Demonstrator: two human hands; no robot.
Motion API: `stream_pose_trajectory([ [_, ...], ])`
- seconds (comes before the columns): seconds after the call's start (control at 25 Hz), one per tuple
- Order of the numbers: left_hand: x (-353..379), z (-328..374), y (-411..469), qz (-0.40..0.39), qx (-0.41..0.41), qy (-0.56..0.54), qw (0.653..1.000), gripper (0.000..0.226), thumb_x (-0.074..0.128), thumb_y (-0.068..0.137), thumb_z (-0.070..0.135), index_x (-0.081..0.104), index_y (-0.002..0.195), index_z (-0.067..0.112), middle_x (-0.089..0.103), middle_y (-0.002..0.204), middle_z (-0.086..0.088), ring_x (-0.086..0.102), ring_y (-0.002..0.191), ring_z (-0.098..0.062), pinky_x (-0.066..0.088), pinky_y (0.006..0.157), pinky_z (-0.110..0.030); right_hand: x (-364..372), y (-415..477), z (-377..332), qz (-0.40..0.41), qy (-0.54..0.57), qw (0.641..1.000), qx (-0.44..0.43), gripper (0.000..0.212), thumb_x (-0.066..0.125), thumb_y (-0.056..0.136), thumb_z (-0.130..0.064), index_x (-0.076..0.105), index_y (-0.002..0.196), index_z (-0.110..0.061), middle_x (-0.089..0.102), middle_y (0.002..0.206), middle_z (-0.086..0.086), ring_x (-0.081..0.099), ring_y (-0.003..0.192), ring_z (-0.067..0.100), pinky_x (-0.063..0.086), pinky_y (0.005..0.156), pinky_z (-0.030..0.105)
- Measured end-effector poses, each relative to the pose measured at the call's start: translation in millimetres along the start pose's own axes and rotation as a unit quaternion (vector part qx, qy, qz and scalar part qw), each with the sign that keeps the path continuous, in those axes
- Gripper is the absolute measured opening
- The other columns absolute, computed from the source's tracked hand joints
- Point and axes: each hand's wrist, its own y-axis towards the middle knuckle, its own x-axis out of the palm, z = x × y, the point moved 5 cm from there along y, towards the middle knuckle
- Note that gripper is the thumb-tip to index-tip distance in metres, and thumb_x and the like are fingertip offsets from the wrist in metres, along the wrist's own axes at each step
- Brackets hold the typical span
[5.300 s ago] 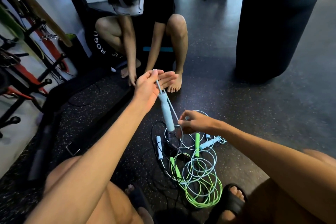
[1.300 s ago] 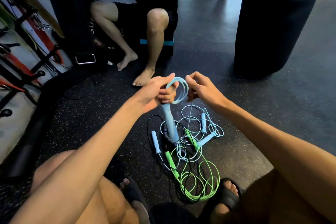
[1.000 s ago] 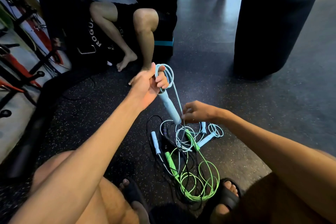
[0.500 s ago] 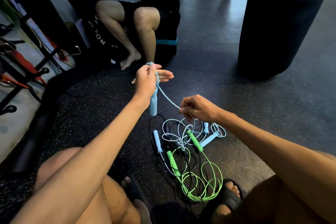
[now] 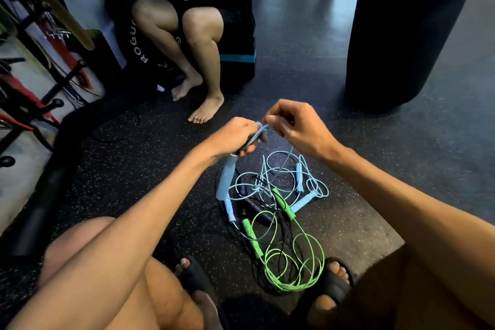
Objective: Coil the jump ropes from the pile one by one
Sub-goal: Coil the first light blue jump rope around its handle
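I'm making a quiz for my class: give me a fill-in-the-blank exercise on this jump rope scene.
1. The left hand holds a light ____ jump rope handle.
2. The right hand pinches that rope's ____.
3. The jump rope lying nearest the sandals is ____.
4. The pile lies on the ____.

Missing words: blue; cord; green; floor

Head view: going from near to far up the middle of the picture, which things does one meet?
Green rope coils → green handle → light blue loops → left hand → bare foot of another person.
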Motion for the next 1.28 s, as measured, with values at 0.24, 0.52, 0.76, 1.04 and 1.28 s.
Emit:
stream_pose_trajectory([
  [0.24,5.9,11.2,-6.6,-0.080,-0.010,-0.125,0.989,0.039,0.045,0.101,0.035,0.057,0.076,0.007,0.026,0.045,0.005,0.020,0.037,-0.007,0.020,0.040,-0.019,3.2,1.7,13.0,-0.002,0.105,0.991,0.082,0.004,0.049,0.095,-0.004,0.052,0.094,-0.005,0.052,0.064,-0.002,0.047,0.055,0.009,0.046,0.055,0.034],
  [0.52,-12.8,12.7,-3.2,-0.057,-0.013,-0.349,0.935,0.036,0.036,0.103,0.030,0.048,0.075,0.011,0.020,0.040,0.011,0.015,0.033,-0.004,0.012,0.040,-0.023,21.0,-9.2,50.3,-0.162,0.042,0.958,0.231,0.010,0.047,0.091,0.002,0.052,0.097,-0.004,0.069,0.084,0.022,0.066,0.075,0.031,0.056,0.073,0.045],
  [0.76,-24.7,16.5,-7.3,-0.012,0.010,-0.479,0.878,0.037,0.030,0.105,0.032,0.048,0.081,0.010,0.023,0.042,0.010,0.020,0.036,-0.004,0.019,0.042,-0.020,33.3,-24.7,69.7,-0.250,0.014,0.936,0.246,0.021,0.064,0.093,-0.016,0.061,0.092,0.005,0.076,0.088,0.014,0.073,0.085,0.028,0.059,0.072,0.035],
  [1.04,-45.6,4.5,-2.0,0.053,0.012,-0.513,0.856,0.037,0.027,0.105,0.028,0.051,0.084,0.009,0.026,0.044,0.010,0.022,0.036,-0.005,0.027,0.042,-0.019,6.6,-5.8,60.0,-0.053,0.044,0.978,0.199,0.011,0.051,0.100,-0.010,0.050,0.093,-0.001,0.061,0.062,0.015,0.057,0.042,0.018,0.047,0.039,0.026],
  [1.28,-47.2,8.0,-6.8,0.016,0.008,-0.465,0.885,0.033,0.029,0.102,0.024,0.050,0.080,0.009,0.022,0.042,0.009,0.017,0.034,-0.005,0.022,0.040,-0.020,-32.1,7.9,61.6,0.098,-0.101,0.983,0.117,0.016,0.057,0.094,-0.013,0.067,0.082,-0.014,0.053,0.055,-0.009,0.044,0.046,0.004,0.035,0.048,0.015],
])
